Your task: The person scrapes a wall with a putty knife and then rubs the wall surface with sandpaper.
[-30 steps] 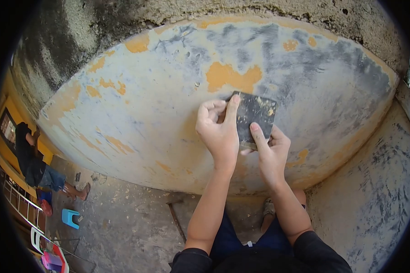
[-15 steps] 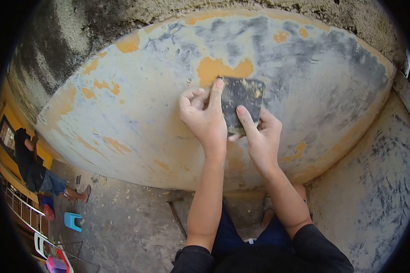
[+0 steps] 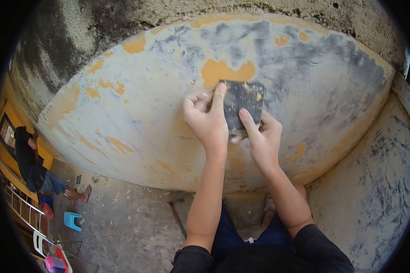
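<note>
A dark, square, flat piece [image 3: 243,98] with light specks is held up in front of a pale, rounded wall surface [image 3: 155,109] with orange and grey patches. My left hand [image 3: 207,116] grips its left edge, thumb near the upper left corner, the other fingers curled. At the lower right my right hand [image 3: 263,136] pinches it, the thumb on its face and the fingers partly hidden behind. An orange patch [image 3: 221,72] shows just above the piece.
Another person [image 3: 29,157] stands at the far left by a yellow wall. A blue stool [image 3: 72,221], a ladder [image 3: 25,210] and a white chair [image 3: 39,243] are at the lower left. A thin bar [image 3: 176,217] lies on the floor [image 3: 123,218].
The view has shifted slightly. Both hands and the dark piece sit slightly lower in the picture, still gripped in the same way.
</note>
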{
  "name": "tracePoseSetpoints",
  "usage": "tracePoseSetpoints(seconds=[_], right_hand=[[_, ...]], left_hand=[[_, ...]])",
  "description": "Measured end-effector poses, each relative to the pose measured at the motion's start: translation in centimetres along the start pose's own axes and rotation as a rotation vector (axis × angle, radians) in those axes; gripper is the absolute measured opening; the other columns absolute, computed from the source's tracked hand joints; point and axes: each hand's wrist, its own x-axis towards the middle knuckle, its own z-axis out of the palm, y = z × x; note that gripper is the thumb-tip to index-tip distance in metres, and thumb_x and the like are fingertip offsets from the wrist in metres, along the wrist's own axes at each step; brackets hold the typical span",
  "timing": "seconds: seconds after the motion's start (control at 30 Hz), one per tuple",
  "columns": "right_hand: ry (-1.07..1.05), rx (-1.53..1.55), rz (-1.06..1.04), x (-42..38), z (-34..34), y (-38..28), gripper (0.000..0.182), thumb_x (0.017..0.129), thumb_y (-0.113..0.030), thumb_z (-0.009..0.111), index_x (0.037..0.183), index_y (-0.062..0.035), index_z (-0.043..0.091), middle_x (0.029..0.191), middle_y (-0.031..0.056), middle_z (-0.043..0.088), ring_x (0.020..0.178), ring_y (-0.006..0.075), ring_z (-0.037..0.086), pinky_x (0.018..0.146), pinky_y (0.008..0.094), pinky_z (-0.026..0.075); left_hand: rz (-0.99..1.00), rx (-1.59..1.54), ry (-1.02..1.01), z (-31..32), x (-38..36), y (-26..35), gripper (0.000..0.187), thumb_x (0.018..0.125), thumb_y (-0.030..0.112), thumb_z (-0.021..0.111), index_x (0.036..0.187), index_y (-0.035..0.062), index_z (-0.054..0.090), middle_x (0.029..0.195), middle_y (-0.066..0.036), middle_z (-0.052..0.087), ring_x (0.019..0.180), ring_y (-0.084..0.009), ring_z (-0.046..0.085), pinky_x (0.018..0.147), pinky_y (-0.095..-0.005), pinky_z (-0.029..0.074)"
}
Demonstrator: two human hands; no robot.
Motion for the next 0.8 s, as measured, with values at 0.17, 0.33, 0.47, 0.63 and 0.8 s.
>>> tracePoseSetpoints(seconds=[0.17,0.33,0.47,0.63,0.8], right_hand=[[0.043,0.011,0.024,-0.2,-0.2,0.2,0.023,0.106,-0.015,0.070,0.112,0.0076,0.072,0.095,0.0099,0.077,0.068,0.0092,0.069,0.056,0.0256,0.060],[0.001,-0.022,-0.011,0.4,-0.9,-0.2,0.025,0.107,-0.015,0.070,0.115,0.0079,0.071,0.097,0.0097,0.077,0.073,0.0096,0.070,0.056,0.0266,0.061],[0.023,-0.020,0.025,-0.4,-2.0,1.4,0.025,0.107,-0.016,0.070,0.114,0.0078,0.070,0.097,0.0085,0.077,0.073,0.0085,0.069,0.056,0.0255,0.060],[0.054,-0.091,-0.017,-0.6,-3.2,2.3,0.024,0.106,-0.016,0.070,0.118,0.0051,0.073,0.099,0.0066,0.077,0.073,0.0068,0.069,0.056,0.0258,0.059],[0.131,-0.522,-0.469,-1.0,-5.3,4.5,0.024,0.093,0.000,0.077,0.117,-0.0010,0.077,0.098,0.0096,0.075,0.077,0.0164,0.069,0.060,0.0297,0.057]], left_hand=[[-0.006,0.080,-0.012,0.3,-0.4,-0.8,0.035,0.097,0.010,0.083,0.101,0.0027,0.049,0.093,-0.015,0.074,0.086,-0.0131,0.069,0.078,-0.0280,0.056],[0.066,0.014,-0.034,0.8,-0.3,-0.4,0.034,0.097,0.011,0.083,0.099,0.0028,0.051,0.090,-0.012,0.073,0.083,-0.0118,0.067,0.077,-0.0276,0.056],[0.020,0.173,-0.030,-0.9,-2.4,-2.4,0.027,0.097,0.007,0.082,0.101,0.0015,0.055,0.095,-0.012,0.073,0.087,-0.0124,0.069,0.076,-0.0246,0.055],[-0.029,0.170,-0.127,-1.5,-3.4,-2.0,0.035,0.097,0.010,0.083,0.124,-0.0048,0.065,0.093,-0.004,0.071,0.086,-0.0111,0.065,0.078,-0.0242,0.053],[0.144,0.479,-0.248,-3.5,-4.3,-2.5,0.043,0.098,0.005,0.079,0.136,-0.0041,0.063,0.109,-0.007,0.071,0.100,-0.0145,0.064,0.092,-0.0300,0.053]])
